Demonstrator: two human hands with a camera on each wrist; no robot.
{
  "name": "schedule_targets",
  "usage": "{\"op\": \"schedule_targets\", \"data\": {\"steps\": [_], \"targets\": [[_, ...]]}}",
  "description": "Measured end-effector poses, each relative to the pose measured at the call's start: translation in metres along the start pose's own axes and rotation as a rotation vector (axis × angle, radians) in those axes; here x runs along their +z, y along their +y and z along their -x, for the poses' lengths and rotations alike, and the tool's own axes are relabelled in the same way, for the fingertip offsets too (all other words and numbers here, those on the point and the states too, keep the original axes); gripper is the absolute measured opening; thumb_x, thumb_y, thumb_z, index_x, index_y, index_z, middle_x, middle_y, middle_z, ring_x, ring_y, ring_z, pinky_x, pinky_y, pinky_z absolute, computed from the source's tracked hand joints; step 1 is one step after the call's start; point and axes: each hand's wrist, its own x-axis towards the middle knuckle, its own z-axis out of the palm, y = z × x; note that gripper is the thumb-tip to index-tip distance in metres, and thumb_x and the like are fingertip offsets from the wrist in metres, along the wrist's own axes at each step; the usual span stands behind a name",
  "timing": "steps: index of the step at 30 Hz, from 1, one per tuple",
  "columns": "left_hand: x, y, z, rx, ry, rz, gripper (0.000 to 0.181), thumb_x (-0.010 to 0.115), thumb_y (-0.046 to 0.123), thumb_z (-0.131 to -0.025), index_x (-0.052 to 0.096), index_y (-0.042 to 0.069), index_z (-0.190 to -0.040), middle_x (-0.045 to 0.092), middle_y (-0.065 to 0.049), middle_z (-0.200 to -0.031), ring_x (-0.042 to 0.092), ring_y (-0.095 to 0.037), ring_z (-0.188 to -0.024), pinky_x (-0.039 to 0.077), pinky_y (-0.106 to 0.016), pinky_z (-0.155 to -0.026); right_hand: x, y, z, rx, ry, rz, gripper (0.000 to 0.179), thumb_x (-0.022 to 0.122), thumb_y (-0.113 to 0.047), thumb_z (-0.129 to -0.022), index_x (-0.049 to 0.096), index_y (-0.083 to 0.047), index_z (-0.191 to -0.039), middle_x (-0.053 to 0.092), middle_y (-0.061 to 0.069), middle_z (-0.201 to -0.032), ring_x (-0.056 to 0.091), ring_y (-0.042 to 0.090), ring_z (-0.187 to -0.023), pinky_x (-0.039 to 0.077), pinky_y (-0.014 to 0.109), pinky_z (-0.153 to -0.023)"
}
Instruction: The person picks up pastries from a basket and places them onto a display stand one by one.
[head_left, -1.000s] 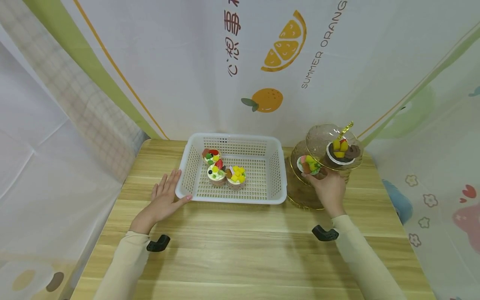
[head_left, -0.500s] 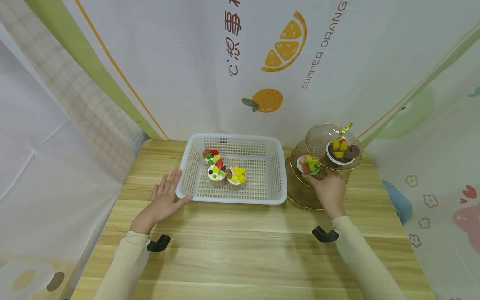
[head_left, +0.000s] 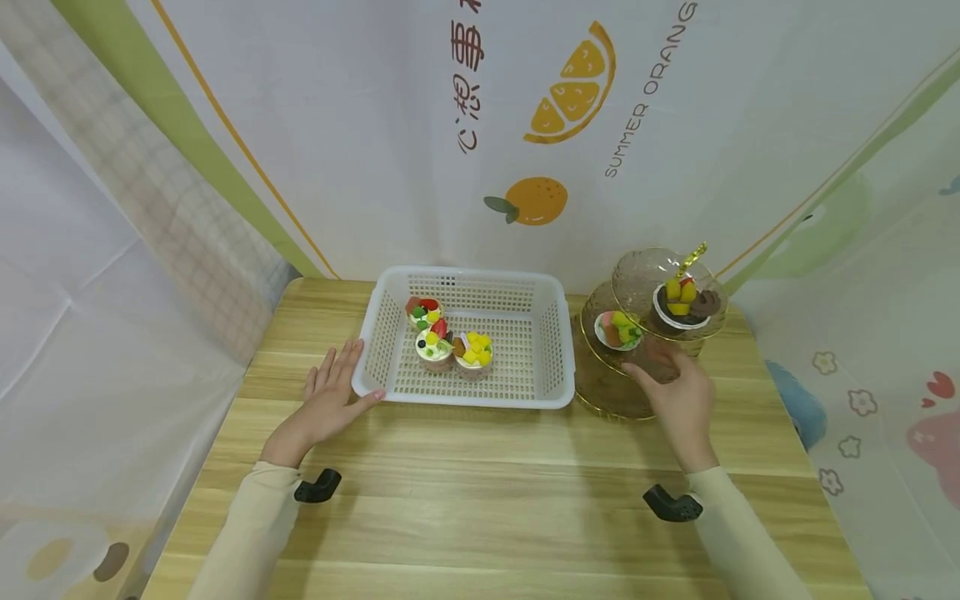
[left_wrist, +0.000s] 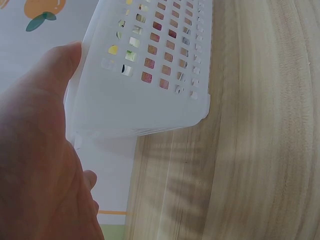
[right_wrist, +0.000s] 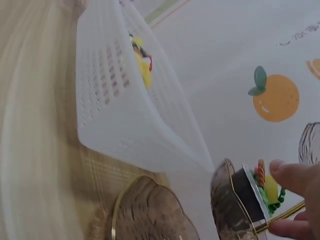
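Note:
A small toy cupcake (head_left: 619,331) with pink, yellow and green topping sits on the middle tier of a clear gold-rimmed tiered stand (head_left: 600,400). My right hand (head_left: 681,398) is just in front of it, thumb and fingers spread apart with nothing between them. In the right wrist view the thumb (right_wrist: 292,175) overlaps the cupcake's topping. On the top tier stands a chocolate cupcake (head_left: 681,304) with a gold stick. My left hand (head_left: 330,398) rests with straight fingers against the left front corner of a white plastic basket (head_left: 465,402), thumb on its rim.
Inside the basket, at its left and middle, are several cupcakes (head_left: 474,353) with fruit toppings. The stand is right beside the basket's right end. A printed curtain (head_left: 420,208) hangs behind the wooden table (head_left: 480,500), with more cloth at both sides.
My right hand has let go of the cupcake on the middle tier and drawn back a little to the right and toward me. The left hand and basket stay where they were.

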Motion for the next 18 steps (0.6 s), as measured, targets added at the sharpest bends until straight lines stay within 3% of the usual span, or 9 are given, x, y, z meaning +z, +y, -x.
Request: {"op": "schedule_targets", "data": {"steps": [5, 10, 13, 17, 18], "targets": [[0.000, -0.001, -0.001, -0.002, -0.001, -0.013, 0.095, 0.049, 0.058, -0.097, -0.013, 0.021, -0.159, -0.013, -0.014, -0.167, -0.016, -0.046, -0.152, -0.011, -0.073, -0.114, 0.010, -0.014, 0.014, -0.108, 0.036, -0.099, 0.048, 0.089, -0.016, -0.071, 0.072, -0.002, -0.113, 0.078, 0.013, -0.095, 0.068, 0.032, -0.089, 0.046, 0.030, -0.074], [0.002, -0.001, -0.002, -0.003, 0.001, -0.011, 0.095, 0.050, 0.057, -0.097, -0.012, 0.021, -0.159, -0.012, -0.016, -0.167, -0.016, -0.046, -0.152, -0.011, -0.074, -0.114, 0.038, -0.035, 0.012, -0.198, -0.084, -0.263, 0.045, 0.085, -0.011, -0.077, 0.070, -0.002, -0.118, 0.078, 0.012, -0.094, 0.072, 0.023, -0.083, 0.050, 0.008, -0.072], [0.001, 0.000, -0.001, -0.002, 0.003, -0.009, 0.095, 0.050, 0.057, -0.097, -0.012, 0.021, -0.159, -0.011, -0.016, -0.167, -0.016, -0.046, -0.152, -0.011, -0.074, -0.114, 0.059, -0.051, 0.001, -0.212, -0.190, -0.300, 0.044, 0.081, -0.014, -0.082, 0.068, -0.004, -0.123, 0.078, 0.011, -0.097, 0.073, 0.022, -0.082, 0.057, 0.020, -0.072], [0.000, 0.000, -0.001, -0.001, 0.006, -0.009, 0.095, 0.050, 0.056, -0.097, -0.011, 0.020, -0.160, -0.010, -0.018, -0.167, -0.015, -0.047, -0.152, -0.011, -0.074, -0.114, 0.088, -0.073, -0.021, -0.215, -0.324, -0.281, 0.048, 0.077, -0.024, -0.086, 0.064, -0.010, -0.130, 0.078, 0.008, -0.104, 0.071, 0.023, -0.093, 0.057, 0.039, -0.078], [0.000, 0.000, -0.001, 0.000, 0.008, -0.010, 0.095, 0.051, 0.056, -0.097, -0.011, 0.020, -0.160, -0.009, -0.018, -0.167, -0.015, -0.047, -0.152, -0.010, -0.074, -0.114, 0.096, -0.079, -0.027, -0.217, -0.353, -0.280, 0.049, 0.077, -0.027, -0.087, 0.063, -0.011, -0.132, 0.077, 0.007, -0.106, 0.070, 0.023, -0.096, 0.056, 0.039, -0.079]]}}
